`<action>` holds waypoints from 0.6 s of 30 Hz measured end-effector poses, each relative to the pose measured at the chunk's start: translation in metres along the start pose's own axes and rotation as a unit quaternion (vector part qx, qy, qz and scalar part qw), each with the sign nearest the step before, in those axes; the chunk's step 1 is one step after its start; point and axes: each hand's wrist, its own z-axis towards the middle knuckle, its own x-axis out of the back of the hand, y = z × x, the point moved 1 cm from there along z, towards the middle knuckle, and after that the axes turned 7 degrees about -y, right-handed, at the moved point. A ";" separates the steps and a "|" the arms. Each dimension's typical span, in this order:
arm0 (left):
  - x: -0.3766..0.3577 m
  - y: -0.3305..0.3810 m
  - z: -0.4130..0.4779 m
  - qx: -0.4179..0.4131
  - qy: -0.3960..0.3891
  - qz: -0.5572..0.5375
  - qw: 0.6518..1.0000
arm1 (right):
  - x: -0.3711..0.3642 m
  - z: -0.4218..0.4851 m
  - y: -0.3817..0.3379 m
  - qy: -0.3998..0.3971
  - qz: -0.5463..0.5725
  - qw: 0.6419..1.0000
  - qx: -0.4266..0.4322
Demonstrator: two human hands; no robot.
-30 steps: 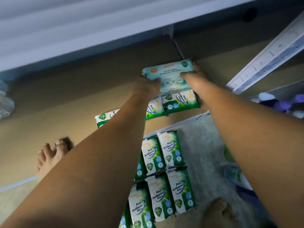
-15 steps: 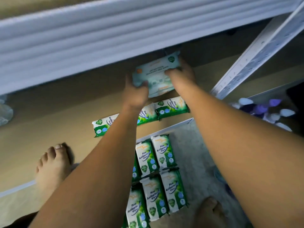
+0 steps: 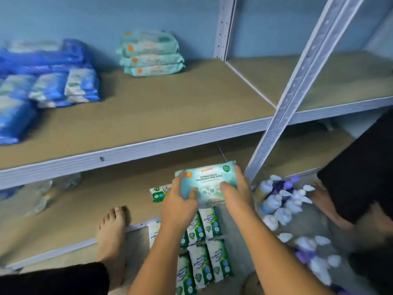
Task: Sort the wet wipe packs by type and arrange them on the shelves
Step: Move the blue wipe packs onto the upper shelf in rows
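I've drawn the teal pack [image 3: 209,180] back out of the lower shelf [image 3: 80,211]. My left hand [image 3: 180,206] and right hand [image 3: 238,192] grip its ends, fingers curled, at 6 o'clock, with the matching teal stack [image 3: 151,54] at 11 o'clock.
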 end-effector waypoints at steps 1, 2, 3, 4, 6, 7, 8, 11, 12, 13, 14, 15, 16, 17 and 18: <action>0.007 0.011 -0.013 -0.011 0.001 0.005 1.000 | 0.007 -0.016 -0.011 0.009 0.007 1.000 0.008; 0.014 0.022 -0.025 -0.021 0.004 0.016 1.000 | 0.013 -0.030 -0.022 0.019 0.013 1.000 0.017; 0.022 0.033 -0.036 -0.036 0.010 0.029 0.999 | 0.019 -0.042 -0.033 0.026 0.016 0.999 0.024; 0.029 0.044 -0.046 -0.052 0.020 0.040 0.998 | 0.024 -0.052 -0.046 0.035 0.018 0.999 0.034; 0.046 0.068 -0.064 -0.085 0.043 0.052 0.994 | 0.032 -0.074 -0.075 0.048 0.019 0.997 0.057; 0.056 0.080 -0.072 -0.099 0.053 0.057 0.992 | 0.036 -0.085 -0.091 0.054 0.016 0.996 0.068; 0.065 0.093 -0.078 -0.114 0.062 0.060 0.990 | 0.040 -0.094 -0.106 0.058 0.010 0.995 0.075; 0.097 0.129 -0.091 -0.161 0.093 0.062 0.981 | 0.046 -0.113 -0.147 0.055 0.027 0.993 0.105; 0.109 0.140 -0.094 -0.174 0.100 0.065 0.977 | 0.047 -0.116 -0.159 0.049 0.033 0.991 0.120; 0.120 0.151 -0.095 -0.185 0.104 0.070 0.975 | 0.047 -0.117 -0.169 0.037 0.040 0.990 0.133; 0.132 0.159 -0.094 -0.193 0.107 0.078 0.972 | 0.047 -0.121 -0.181 0.022 0.052 0.988 0.144; 0.143 0.168 -0.093 -0.202 0.110 0.087 0.969 | 0.046 -0.123 -0.192 0.006 0.065 0.985 0.158; 0.154 0.175 -0.090 -0.210 0.114 0.097 0.966 | 0.045 -0.122 -0.201 -0.012 0.074 0.982 0.174; 0.164 0.180 -0.086 -0.216 0.119 0.106 0.963 | 0.043 -0.120 -0.207 -0.026 0.081 0.978 0.189; 0.173 0.185 -0.081 -0.218 0.123 0.118 0.961 | 0.040 -0.117 -0.212 -0.033 0.085 0.975 0.202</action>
